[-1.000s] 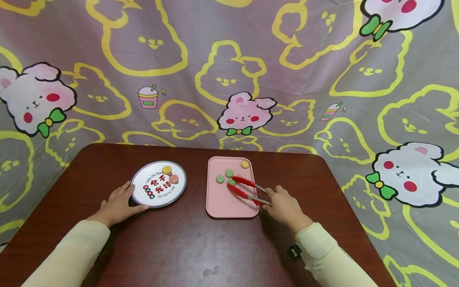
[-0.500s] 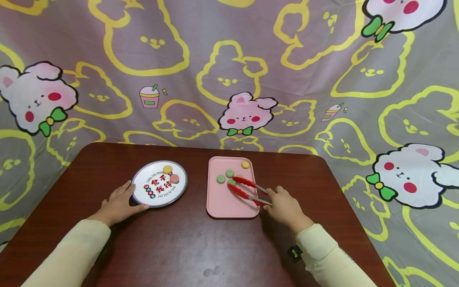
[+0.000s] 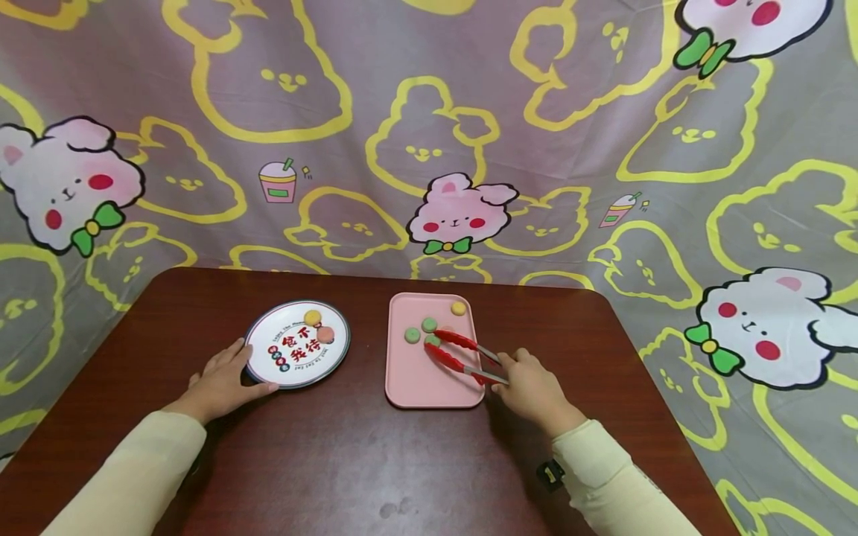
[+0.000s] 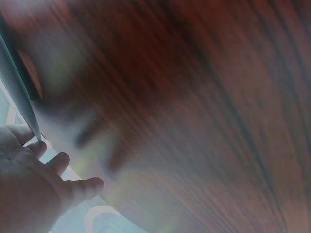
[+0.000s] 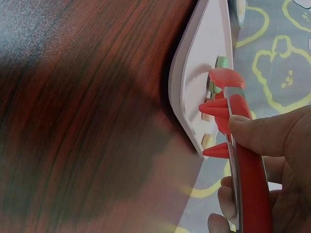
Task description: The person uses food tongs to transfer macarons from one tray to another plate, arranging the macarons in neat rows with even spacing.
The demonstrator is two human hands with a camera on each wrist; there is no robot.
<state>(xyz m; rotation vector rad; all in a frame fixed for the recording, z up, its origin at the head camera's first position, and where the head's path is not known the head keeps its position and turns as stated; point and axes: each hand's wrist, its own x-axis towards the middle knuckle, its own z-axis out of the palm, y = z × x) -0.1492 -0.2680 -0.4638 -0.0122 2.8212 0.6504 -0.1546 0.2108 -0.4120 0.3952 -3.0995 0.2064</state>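
Observation:
My right hand (image 3: 532,391) grips red-tipped metal tongs (image 3: 462,365) with red handles. In the head view the tong tips reach over the pink tray (image 3: 409,383), at a green macaron (image 3: 432,340); whether they squeeze it is hard to tell. Two more green macarons (image 3: 412,335) lie beside it. A pink macaron (image 3: 447,329) is partly hidden behind the tongs, and a yellow macaron (image 3: 458,307) sits in the far right corner. My left hand (image 3: 217,383) rests against the left rim of a white plate (image 3: 268,335), fingers extended and thumb near its front edge.
On the plate lie a yellow macaron (image 3: 313,318) and a pink macaron (image 3: 325,334). Both plate and tray stand on a dark brown wooden table (image 3: 375,469). A grey patterned cloth (image 3: 375,67) hangs behind the table and along its right side.

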